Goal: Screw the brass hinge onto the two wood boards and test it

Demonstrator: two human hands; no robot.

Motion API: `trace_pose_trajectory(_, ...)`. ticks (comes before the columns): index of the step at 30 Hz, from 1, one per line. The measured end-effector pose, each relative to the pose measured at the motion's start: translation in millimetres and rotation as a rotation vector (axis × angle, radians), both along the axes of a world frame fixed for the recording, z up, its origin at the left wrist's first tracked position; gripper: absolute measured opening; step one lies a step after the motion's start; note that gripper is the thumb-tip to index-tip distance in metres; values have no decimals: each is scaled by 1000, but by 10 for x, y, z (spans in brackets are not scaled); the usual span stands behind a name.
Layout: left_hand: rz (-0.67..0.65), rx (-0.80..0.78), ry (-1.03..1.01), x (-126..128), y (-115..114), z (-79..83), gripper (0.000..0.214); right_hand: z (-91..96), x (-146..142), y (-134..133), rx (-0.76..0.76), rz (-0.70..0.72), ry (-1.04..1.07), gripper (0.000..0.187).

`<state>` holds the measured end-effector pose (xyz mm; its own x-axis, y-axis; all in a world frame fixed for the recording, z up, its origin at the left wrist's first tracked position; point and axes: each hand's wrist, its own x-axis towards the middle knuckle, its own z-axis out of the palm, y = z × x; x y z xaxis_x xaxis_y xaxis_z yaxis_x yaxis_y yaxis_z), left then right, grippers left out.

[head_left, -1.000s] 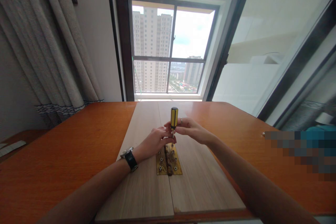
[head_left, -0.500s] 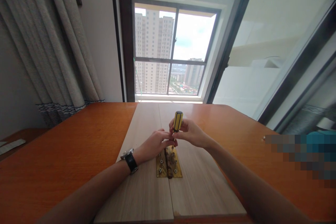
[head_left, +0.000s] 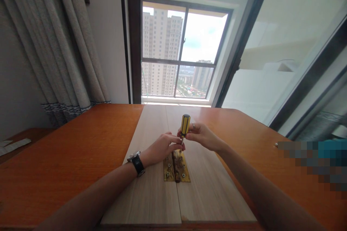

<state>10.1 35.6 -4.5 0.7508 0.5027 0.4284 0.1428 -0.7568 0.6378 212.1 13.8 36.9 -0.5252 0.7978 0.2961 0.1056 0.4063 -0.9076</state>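
Note:
A screwdriver (head_left: pixel 185 125) with a yellow and black handle stands nearly upright, its tip down at the brass hinge (head_left: pixel 187 177). My right hand (head_left: pixel 202 135) grips its handle with thumb and fingers. Close around the lower shaft, the thumb and fingertips of my left hand (head_left: pixel 164 147) are pinched together; whether a screw is between them too is hidden. Several cross-head screws (head_left: pixel 183 175) sit in both leaves of the hinge, which spans the seam between two pale wooden boards (head_left: pixel 151 202). My left hand covers the hinge's far left part.
The boards lie side by side on an orange-brown wooden table (head_left: pixel 89 144). Beyond its far edge is a window (head_left: pixel 179 61). A grey curtain (head_left: pixel 62 43) hangs at the left, and a blurred-out patch covers the table's right edge.
My right hand has eased slightly up off the left fingers, and more of the screwdriver's shaft shows. The whole view has shifted a little; both hands stay at the hinge.

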Motion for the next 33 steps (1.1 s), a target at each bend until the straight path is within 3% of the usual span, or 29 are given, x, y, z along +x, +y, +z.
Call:
trace_pose_trajectory(9, 7, -19, -1, -7, -18, 27, 25, -7, -13, 3, 103, -73, -18, 29)
trace_pose_trajectory(16, 4, -35, 23, 2, -26, 43, 25, -37, -62, 1, 98, -157, 60, 28)
trace_pose_trajectory(25, 20, -45, 32, 3, -54, 52, 25, 4, -107, -36, 82, -104, 47, 28)
trace_pose_trajectory(33, -18, -62, 16, -2, -34, 31, 30, -109, -97, 6, 98, -222, 92, 27)
